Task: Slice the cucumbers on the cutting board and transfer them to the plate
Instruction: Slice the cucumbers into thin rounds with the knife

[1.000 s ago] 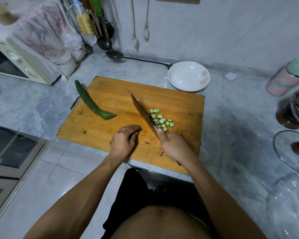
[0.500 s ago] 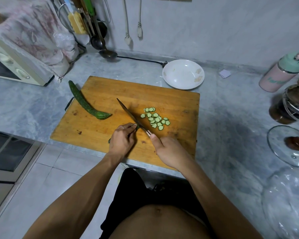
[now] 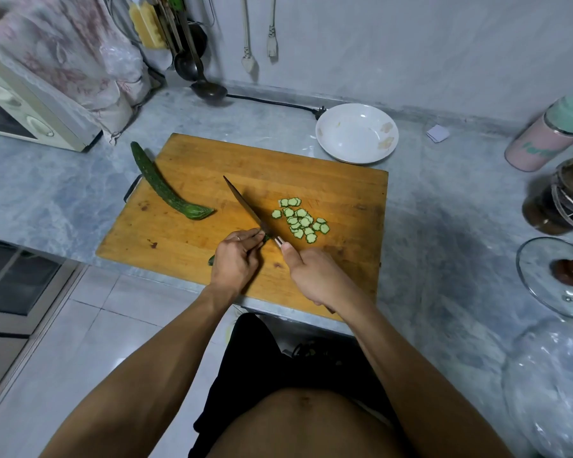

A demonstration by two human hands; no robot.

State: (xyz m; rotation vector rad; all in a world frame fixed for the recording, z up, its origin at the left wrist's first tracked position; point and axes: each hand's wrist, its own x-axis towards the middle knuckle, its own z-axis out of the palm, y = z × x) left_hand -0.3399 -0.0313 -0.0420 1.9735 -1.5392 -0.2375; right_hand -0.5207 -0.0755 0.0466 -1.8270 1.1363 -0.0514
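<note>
Dim, cool, even light. Soft dark shadow falls on the worktop (image 3: 444,233) right of the cutting board (image 3: 192,239). Wide-angle bending at edges. Centre sharp; lower right corner smeared, hazy.

Head camera, looking down, near cutting board (image 3: 192,180).
</note>
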